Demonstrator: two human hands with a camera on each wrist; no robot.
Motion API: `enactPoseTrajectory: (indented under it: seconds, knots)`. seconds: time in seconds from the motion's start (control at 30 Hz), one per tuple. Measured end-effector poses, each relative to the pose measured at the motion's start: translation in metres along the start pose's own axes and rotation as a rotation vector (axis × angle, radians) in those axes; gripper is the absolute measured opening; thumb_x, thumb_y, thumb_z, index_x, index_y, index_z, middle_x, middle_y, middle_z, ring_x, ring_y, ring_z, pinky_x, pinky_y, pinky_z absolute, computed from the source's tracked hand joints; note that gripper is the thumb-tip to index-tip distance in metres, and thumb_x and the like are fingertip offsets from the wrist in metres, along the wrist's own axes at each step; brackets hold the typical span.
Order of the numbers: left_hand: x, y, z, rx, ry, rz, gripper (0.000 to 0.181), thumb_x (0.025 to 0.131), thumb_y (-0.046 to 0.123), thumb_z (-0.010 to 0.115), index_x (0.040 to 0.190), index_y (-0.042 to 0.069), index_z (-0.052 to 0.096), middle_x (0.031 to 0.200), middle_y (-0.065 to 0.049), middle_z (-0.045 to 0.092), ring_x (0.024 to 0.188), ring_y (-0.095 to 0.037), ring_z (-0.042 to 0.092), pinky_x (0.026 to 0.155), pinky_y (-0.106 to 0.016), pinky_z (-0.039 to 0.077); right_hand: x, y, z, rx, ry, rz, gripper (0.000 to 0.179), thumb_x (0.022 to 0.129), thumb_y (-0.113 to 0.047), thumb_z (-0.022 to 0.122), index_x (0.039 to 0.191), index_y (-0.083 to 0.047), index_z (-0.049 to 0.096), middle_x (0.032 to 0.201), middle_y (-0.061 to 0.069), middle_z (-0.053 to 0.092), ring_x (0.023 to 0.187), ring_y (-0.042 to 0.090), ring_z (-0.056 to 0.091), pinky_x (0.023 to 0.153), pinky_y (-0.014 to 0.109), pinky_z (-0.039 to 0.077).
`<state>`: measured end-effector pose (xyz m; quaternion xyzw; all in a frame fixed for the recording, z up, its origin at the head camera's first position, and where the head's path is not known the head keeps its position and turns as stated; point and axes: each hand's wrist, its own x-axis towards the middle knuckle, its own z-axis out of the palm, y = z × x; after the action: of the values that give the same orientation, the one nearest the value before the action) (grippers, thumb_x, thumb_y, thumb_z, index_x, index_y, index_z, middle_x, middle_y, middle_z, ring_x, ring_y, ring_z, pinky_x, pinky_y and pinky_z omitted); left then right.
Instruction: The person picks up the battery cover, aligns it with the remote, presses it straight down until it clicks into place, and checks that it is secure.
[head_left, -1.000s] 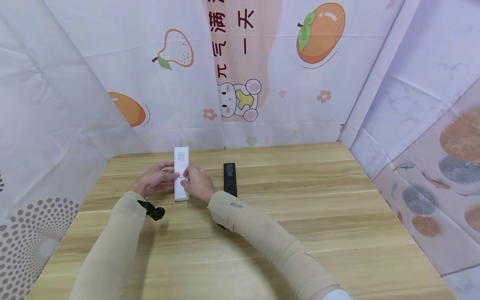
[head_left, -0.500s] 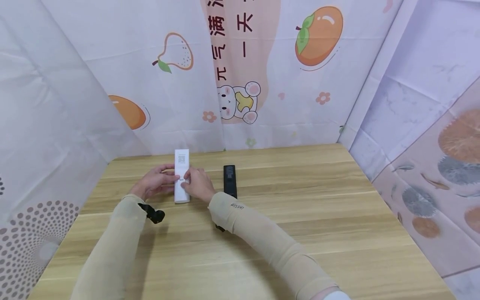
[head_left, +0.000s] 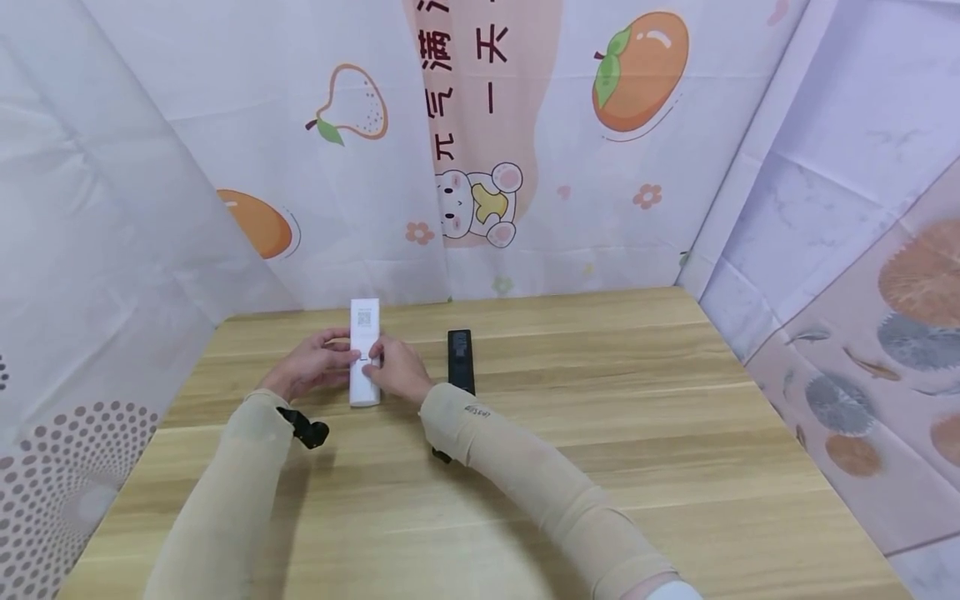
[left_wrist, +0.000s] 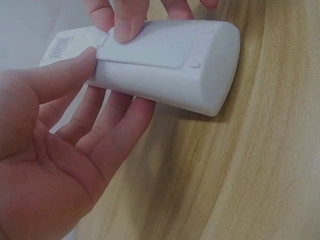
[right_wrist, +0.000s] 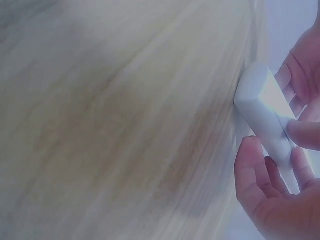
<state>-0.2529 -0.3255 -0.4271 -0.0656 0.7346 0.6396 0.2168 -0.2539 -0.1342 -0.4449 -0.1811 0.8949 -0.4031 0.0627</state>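
A white remote control lies back side up near the table's far left edge, its long axis pointing away from me. Its battery cover shows a thin gap along the side in the left wrist view. My left hand grips the remote's left side, thumb on top near the latch and other fingers along the lower side. From the right, my right hand has its thumb on the battery cover and its index finger bent at the latch end. Its other fingers curl beside the remote.
A black remote control lies back side up just right of my right hand. The wooden table reaches a printed curtain at the back, with more cloth hanging at both sides.
Both hands keep nearly the same place on the white remote. The head view has tilted slightly, so the scene sits a little lower than one second ago.
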Motion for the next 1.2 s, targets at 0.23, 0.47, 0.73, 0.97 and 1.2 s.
enactPoseTrajectory:
  seconds: [0.23,0.47,0.73,0.97,1.2]
  knots:
    - [-0.0022,-0.0004,0.0008,0.037,-0.010,0.025,0.070,0.102,0.009,0.061,0.159,0.005,0.020,0.154,-0.028,0.033,0.119,-0.028,0.056,0.103,-0.049,0.049,-0.0017,-0.0008,-0.0028,0.031,-0.021,-0.012,0.019,0.092,-0.020,0.078,0.099,-0.014,0.061,0.086,-0.006,0.057,0.077,0.008,0.053,0.065,0.020,0.044]
    - [-0.0070,-0.0060,-0.0025,0.027,-0.030,0.064,0.075,0.101,0.007,0.063,0.159,0.004,0.017,0.155,-0.027,0.031,0.121,-0.027,0.054,0.106,-0.052,0.045,-0.0008,-0.0012,0.0018,0.047,-0.013,-0.046,0.017,0.093,-0.018,0.077,0.099,-0.013,0.062,0.088,-0.005,0.058,0.078,0.008,0.053,0.066,0.020,0.043]
    - [-0.0014,-0.0058,0.0015,0.028,-0.038,0.084,0.074,0.099,0.003,0.063,0.158,0.003,0.019,0.154,-0.027,0.032,0.124,-0.031,0.052,0.105,-0.052,0.046,-0.0010,0.0060,-0.0003,0.091,-0.002,-0.048,0.017,0.093,-0.015,0.076,0.102,-0.011,0.062,0.094,-0.003,0.061,0.085,0.008,0.056,0.071,0.020,0.045]
    - [0.0003,-0.0046,0.0037,0.032,-0.010,0.077,0.073,0.098,0.004,0.065,0.157,0.005,0.022,0.151,-0.023,0.033,0.124,-0.032,0.051,0.102,-0.050,0.049,-0.0018,0.0040,-0.0013,0.097,0.009,-0.034,0.019,0.093,-0.014,0.076,0.103,-0.011,0.061,0.096,-0.003,0.062,0.087,0.010,0.058,0.072,0.021,0.046]
    - [-0.0061,-0.0038,0.0034,0.020,0.006,0.076,0.073,0.099,0.002,0.064,0.157,0.003,0.021,0.150,-0.024,0.034,0.120,-0.028,0.052,0.101,-0.050,0.049,-0.0029,0.0002,-0.0002,0.075,0.003,-0.018,0.019,0.093,-0.016,0.076,0.103,-0.013,0.060,0.099,-0.004,0.062,0.088,0.009,0.056,0.074,0.023,0.045]
